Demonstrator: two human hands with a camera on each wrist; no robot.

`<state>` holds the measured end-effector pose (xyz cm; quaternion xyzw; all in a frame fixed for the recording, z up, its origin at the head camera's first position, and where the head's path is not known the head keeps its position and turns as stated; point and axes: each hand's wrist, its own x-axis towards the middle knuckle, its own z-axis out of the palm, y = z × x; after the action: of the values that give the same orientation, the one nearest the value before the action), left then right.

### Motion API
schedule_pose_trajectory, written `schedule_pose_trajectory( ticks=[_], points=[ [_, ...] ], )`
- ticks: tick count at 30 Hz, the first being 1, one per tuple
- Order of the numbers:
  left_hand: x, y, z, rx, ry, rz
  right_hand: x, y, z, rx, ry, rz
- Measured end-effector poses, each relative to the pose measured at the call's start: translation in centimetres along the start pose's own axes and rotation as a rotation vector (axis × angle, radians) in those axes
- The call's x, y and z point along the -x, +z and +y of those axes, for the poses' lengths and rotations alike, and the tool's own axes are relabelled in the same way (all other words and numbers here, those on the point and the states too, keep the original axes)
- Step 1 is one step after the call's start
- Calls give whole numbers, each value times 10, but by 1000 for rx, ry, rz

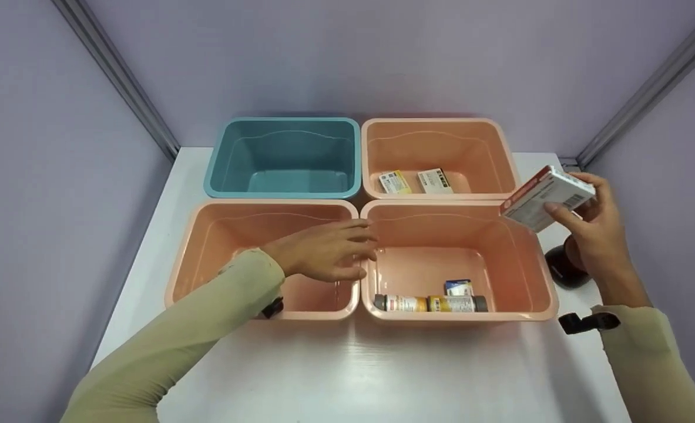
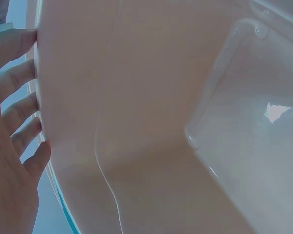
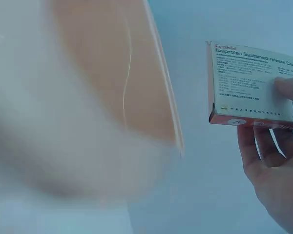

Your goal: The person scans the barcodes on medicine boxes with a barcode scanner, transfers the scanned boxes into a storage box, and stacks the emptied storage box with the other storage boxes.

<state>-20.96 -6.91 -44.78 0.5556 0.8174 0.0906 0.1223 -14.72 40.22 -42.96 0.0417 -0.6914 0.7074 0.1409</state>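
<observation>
My right hand pinches a white and red medicine box above the right rim of the front right pink bin. The box lies tilted between thumb and fingers; the right wrist view shows "Ibuprofen" print on this capsule box. With fingers spread, my left hand hovers over the front left pink bin, its fingertips at the rims where the two front bins meet. Inside the front right bin lie two pill bottles end to end and a small blue and white box.
Behind stand a blue bin and another pink bin, which holds a yellow-white box and a white and black box. A dark rounded object sits right of the bins, partly behind my right hand. Walls enclose the white table.
</observation>
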Motion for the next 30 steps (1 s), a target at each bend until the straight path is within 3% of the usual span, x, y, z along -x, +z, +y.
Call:
schedule_pose_trajectory(
  ticks=[6,15,22,26,30],
  points=[
    [0,-1,0,-16,32,27,16,-40,12,-96,92,137],
    [2,0,0,1,14,3,49,-75,32,-153,191,270],
    [3,0,-1,-8,1,-3,75,-88,62,-6,278,268],
    [2,-3,1,-11,-8,-12,90,-88,80,15,352,283],
    [0,-1,1,-13,-10,-23,101,-89,93,-32,452,288]
  ],
)
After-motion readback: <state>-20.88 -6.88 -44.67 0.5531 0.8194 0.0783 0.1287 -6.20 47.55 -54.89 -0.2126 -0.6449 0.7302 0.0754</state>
